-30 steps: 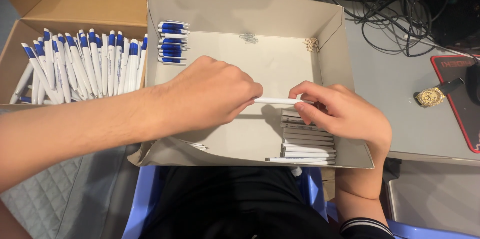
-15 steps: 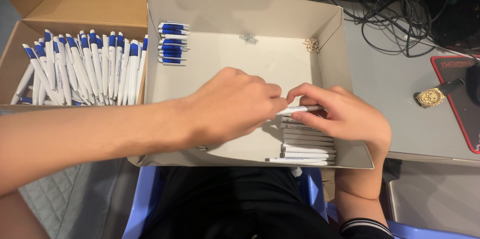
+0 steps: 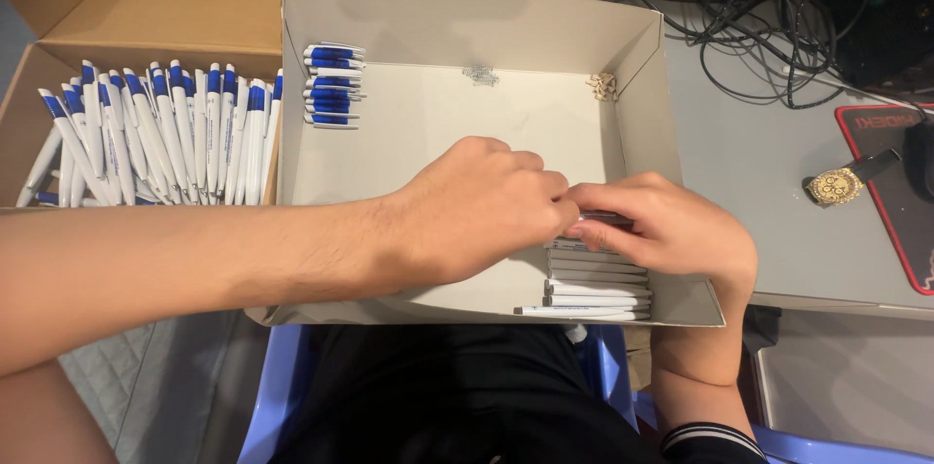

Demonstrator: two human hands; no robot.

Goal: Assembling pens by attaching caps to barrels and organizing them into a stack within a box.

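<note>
Pen (image 3: pixel 605 219) pinched between left hand (image 3: pixel 477 211) and right hand (image 3: pixel 662 226) fingertips, over white pen stack (image 3: pixel 593 289).

tray floor (image 3: pixel 457 133) bare mid, pen stack (image 3: pixel 334 85) far-left corner, pen rows (image 3: pixel 595 287) near-right, walls around

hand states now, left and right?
Left hand: closed, fingers curled at the pen stack in the white box; what it holds cannot be told.
Right hand: closed, fingers pinching a pen atop the stack.
</note>
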